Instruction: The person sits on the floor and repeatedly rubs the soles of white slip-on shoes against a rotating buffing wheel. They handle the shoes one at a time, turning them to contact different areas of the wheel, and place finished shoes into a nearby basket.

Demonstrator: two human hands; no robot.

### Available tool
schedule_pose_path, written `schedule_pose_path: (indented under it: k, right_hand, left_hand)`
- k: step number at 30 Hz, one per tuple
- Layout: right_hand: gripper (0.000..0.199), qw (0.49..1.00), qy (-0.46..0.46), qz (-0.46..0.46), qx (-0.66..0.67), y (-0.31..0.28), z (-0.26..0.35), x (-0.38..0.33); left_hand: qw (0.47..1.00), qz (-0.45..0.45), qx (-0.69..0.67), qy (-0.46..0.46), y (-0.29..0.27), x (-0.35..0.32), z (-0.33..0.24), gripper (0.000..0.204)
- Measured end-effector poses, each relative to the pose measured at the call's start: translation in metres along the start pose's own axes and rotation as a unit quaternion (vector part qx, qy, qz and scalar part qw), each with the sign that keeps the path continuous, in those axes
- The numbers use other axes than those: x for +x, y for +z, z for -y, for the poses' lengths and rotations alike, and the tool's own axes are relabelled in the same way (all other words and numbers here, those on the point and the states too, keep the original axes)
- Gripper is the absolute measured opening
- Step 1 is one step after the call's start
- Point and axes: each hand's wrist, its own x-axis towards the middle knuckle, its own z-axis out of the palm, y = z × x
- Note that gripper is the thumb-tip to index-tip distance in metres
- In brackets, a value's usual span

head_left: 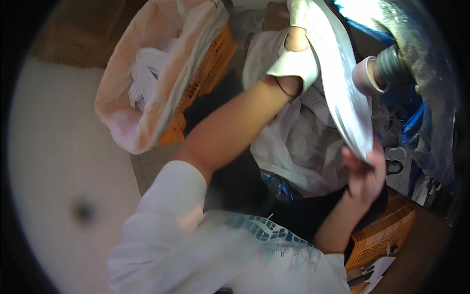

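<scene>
Fingers of the right hand [364,171] are clenched on the lower end of the white shoe sole [338,83]; the gloved left hand [296,59] grips it higher up, holding its face against the spinning wheel [364,74] of the machine at upper right. A slackened grip could probably let the wheel snatch the sole or graze a hand. The lined orange crate [208,73] at left contains white perforated insoles [144,76].

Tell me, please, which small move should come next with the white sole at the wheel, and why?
Probably press the white sole a little closer to the round wheel. The left hand grips its upper part, the right hand its lower tip, and its edge sits right beside the wheel.
</scene>
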Motion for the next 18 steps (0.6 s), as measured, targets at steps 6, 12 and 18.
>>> schedule_pose_path:
  k: [6, 12, 18]
  right_hand:
    - [0.05, 0.977, 0.094, -0.037, -0.187, -0.102, -0.138, 0.135]
    - [0.048, 0.667, -0.037, -0.229, -0.708, -0.33, -0.214, 0.178]
    - [0.057, 0.826, 0.222, -0.362, -0.371, -0.395, -0.246, 0.213]
  left_hand:
    - [0.99, -0.038, -0.063, 0.117, -0.035, 0.019, -0.079, 0.054]
    - [0.972, -0.222, -0.043, 0.066, -0.036, 0.033, -0.071, 0.063]
    - [0.963, -0.252, 0.089, -0.04, -0.041, 0.027, -0.02, 0.054]
